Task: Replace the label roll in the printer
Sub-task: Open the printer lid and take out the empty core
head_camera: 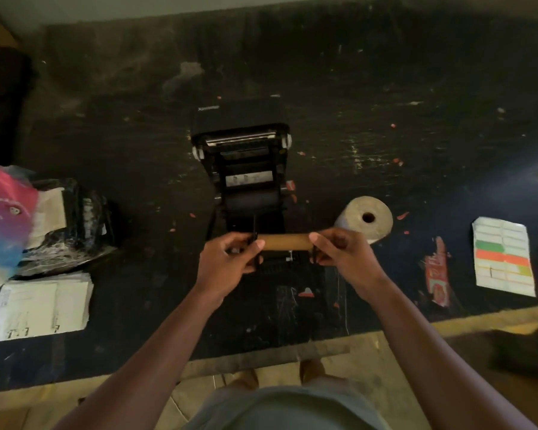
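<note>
Between the left hand (227, 262) and right hand (339, 249) — each pinching one end — spans the empty cardboard core (284, 242), open printer (246, 181) just beyond, full label roll (367, 220) behind the right grip.

- The brown cardboard tube (284, 241) has both ends hidden under the fingers of the left hand (227, 265) and right hand (342, 251).
- The printer (246, 169) lettering, upper middle, is too blurred to read.
- The pink and blue bag (3, 218) is cut by the left edge.
- The print on the paper stack (41, 305), lower left, is illegible.
</note>
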